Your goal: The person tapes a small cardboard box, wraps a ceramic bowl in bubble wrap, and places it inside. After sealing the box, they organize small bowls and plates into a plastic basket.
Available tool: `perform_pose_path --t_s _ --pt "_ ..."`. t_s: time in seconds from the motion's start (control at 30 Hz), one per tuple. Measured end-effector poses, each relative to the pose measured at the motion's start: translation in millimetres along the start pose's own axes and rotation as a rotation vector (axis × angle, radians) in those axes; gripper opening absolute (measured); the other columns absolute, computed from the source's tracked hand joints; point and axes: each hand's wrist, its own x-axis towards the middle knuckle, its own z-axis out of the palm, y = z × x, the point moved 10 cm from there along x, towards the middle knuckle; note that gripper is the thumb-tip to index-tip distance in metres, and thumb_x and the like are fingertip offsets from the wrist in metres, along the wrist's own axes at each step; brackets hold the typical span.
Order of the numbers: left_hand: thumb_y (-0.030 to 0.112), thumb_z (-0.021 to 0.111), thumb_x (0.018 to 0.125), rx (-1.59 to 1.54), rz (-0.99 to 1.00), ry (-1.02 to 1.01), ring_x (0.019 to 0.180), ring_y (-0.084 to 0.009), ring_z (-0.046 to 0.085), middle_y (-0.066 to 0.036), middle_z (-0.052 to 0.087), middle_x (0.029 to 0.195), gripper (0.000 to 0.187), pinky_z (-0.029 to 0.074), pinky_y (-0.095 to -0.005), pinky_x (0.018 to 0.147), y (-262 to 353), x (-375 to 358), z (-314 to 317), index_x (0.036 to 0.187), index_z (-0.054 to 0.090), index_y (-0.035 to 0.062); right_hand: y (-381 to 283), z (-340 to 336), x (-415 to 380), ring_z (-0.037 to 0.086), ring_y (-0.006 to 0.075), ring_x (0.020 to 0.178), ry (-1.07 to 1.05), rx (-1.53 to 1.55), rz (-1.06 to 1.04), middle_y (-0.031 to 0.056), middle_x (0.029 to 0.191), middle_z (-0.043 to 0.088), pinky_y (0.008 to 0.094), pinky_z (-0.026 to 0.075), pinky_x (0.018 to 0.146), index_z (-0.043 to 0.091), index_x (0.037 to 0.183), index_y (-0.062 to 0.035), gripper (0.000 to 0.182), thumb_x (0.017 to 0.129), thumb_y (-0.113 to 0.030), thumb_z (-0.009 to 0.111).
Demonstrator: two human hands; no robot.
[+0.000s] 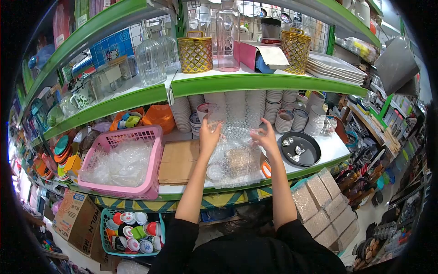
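Between my two hands hangs a clear sheet of bubble wrap (pixel 237 155), its lower end over the white shelf. My left hand (pixel 210 135) has its fingers bent at the sheet's left edge. At the right edge is my right hand (pixel 266 137), thumb and fingers curved around the plastic. Behind the lower part of the sheet, a brownish item and a white round item show faintly. Orange scissor handles (pixel 266 169) stick out right of the sheet. Flat brown cardboard (pixel 179 162) lies left of it, and a dark round tray (pixel 310 149) with small shiny pieces sits to the right.
A pink basket (pixel 157 155) of clear plastic stands at the left. Stacks of white bowls (pixel 272 102) line the back. Overhead runs a green-edged shelf (pixel 264 82) with glass bottles and gold baskets. Below are a teal basket (pixel 132 253) of cups and wrapped packages (pixel 325 205).
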Motion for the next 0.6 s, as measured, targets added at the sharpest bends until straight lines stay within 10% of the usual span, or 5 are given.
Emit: perform_pose_path --t_s 0.33,0.4,0.6 --pt "0.017 0.072 0.075 0.771 0.334 0.281 0.107 -0.0321 0.052 -0.018 0.054 0.117 0.057 0.041 -0.0379 0.093 69 -55 12 0.123 0.046 0.0019 55 -34 31 0.065 0.0210 0.062 0.072 -0.017 0.190 0.0148 0.086 0.063 0.0314 0.054 0.051 0.035 0.131 0.0004 0.058 0.078 0.007 0.059" --pt "0.029 0.075 0.072 0.710 0.353 -0.195 0.118 -0.0325 0.045 -0.019 0.049 0.126 0.065 0.036 -0.0428 0.098 54 -75 60 0.124 0.045 0.0038 64 -37 36 0.066 0.0227 0.066 0.074 -0.017 0.222 0.0162 0.089 0.063 0.0321 0.055 0.054 0.035 0.131 0.0007 0.058 0.079 0.007 0.058" --pt "0.045 0.073 0.066 0.876 0.368 -0.618 0.132 -0.0340 0.033 -0.016 0.040 0.139 0.091 0.021 -0.0495 0.111 46 -136 109 0.137 0.034 0.0026 100 -42 49 0.066 0.0294 0.082 0.002 0.289 0.299 0.0193 0.097 0.060 0.0372 0.057 0.067 0.039 0.123 0.0053 0.044 0.083 -0.001 0.056"
